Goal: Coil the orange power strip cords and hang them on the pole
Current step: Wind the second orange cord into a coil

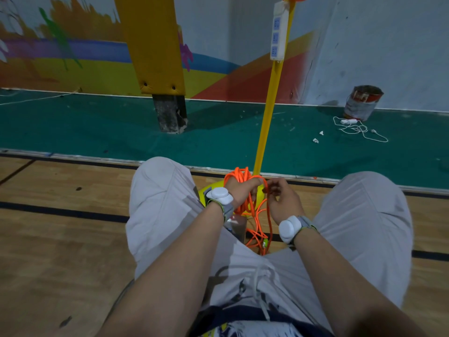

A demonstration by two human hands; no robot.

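Wooden floor point(60, 239): two hands point(241, 193) point(284, 203) grip one orange coil point(247, 207).

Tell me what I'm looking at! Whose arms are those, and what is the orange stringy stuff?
There is no machine here, just a person. The camera sits on their head and looks down, so you see their own arms and bent knees. The left hand holds a bundle of loops of bright orange power cord. The right hand pinches a loose strand, which fits winding it on. The round white bands on both wrists are worn gadgets; I can't tell what they do. In front stands a thin yellow pole with a long white power strip hanging on it. Farther back, on the green floor, sit an old paint can and a thin white cable.
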